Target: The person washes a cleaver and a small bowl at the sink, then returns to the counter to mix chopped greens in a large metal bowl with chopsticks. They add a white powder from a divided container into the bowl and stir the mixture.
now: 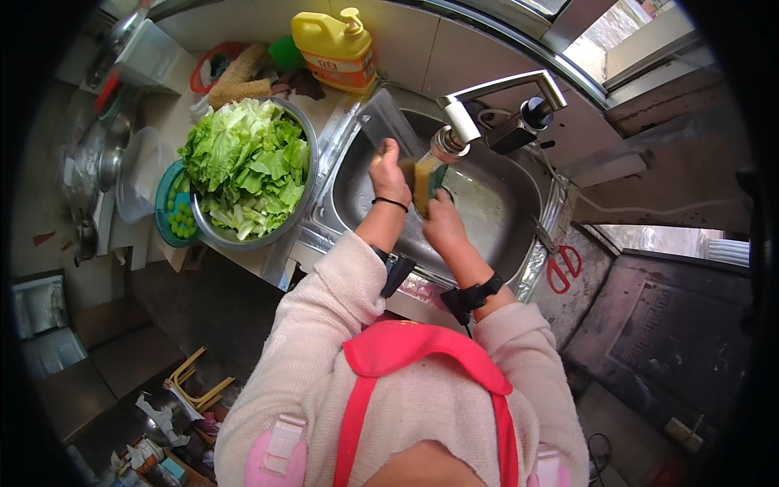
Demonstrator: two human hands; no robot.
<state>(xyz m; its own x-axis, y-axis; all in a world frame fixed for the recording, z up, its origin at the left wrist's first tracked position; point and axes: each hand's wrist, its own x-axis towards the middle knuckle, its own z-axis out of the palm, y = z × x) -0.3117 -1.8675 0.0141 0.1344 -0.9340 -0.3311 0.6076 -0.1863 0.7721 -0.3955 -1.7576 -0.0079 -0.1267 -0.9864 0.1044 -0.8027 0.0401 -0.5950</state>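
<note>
over the steel sink [519, 195], under the tap [454, 130], the left hand [389, 172] and right hand [442, 223] clamp a yellow-green sponge [428, 183] between them; wet grip could drop it into the basin, or splash the lettuce bowl [247, 166].

One package with a label is in view: a yellow jug [333, 42] standing upright on the counter behind the sink's [519, 174] back left corner, against the tiled wall. It is squat and rectangular in outline, with a moulded handle at its upper left and a yellow pump cap [352, 19] at its upper right. An orange label [340, 71] wraps its lower front; a small pale panel sits on the label. The jug stands just right of a green item [286, 53] and just behind the steel bowl [307, 130] of lettuce. At the lower left floor edge lie small coloured cartons [154, 464], too blurred to tell apart. No signs or screens are visible.
</note>
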